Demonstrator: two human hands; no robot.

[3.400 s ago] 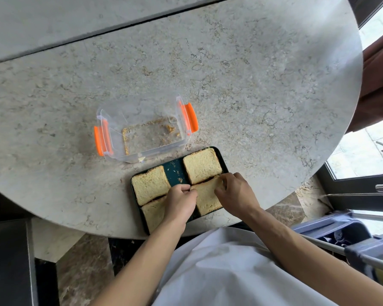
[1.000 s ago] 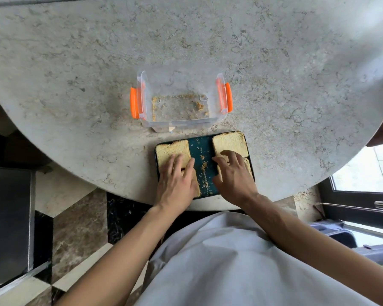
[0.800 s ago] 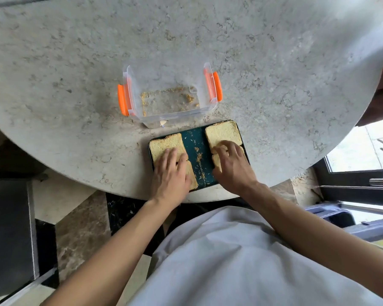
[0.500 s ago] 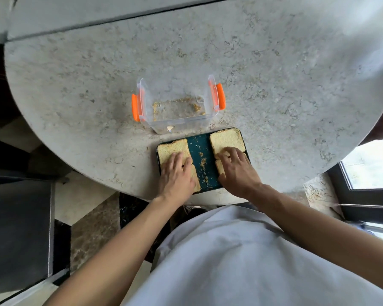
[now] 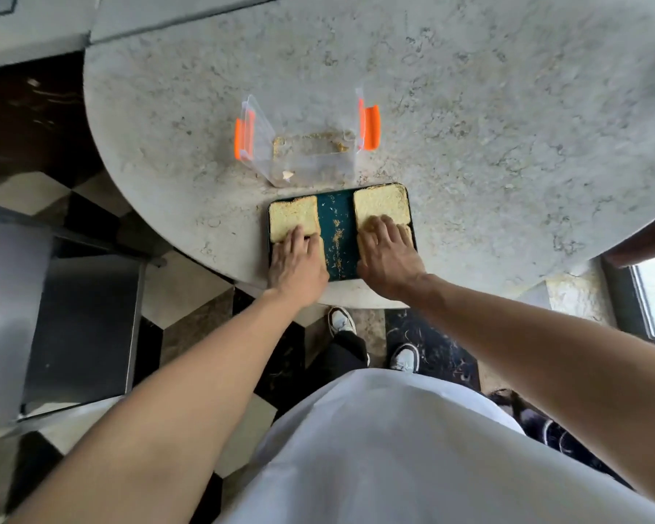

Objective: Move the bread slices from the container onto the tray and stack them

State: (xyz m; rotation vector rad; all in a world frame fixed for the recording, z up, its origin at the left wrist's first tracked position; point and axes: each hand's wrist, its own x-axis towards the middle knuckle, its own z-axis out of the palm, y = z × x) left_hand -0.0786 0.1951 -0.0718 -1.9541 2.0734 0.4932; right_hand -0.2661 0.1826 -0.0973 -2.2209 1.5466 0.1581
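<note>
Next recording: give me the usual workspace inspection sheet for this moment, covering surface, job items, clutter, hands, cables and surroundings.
Surface: round marbled stone table, crumbs near the container.
Job's things: clear container with orange latches holds only crumbs and a scrap, no slices. Dark tray sits at the table's near edge with bread in two columns; far left slice and far right slice show, nearer slices mostly hidden under the hands. No stack visible.
Clutter: crumbs down the tray's bare middle.
Hands: left hand flat on the left column, right hand flat on the right column, fingers spread, gripping nothing.
Cables: nothing seen.
Surroundings: checkered floor, the person's shoes, grey cabinet at left, window at right.
</note>
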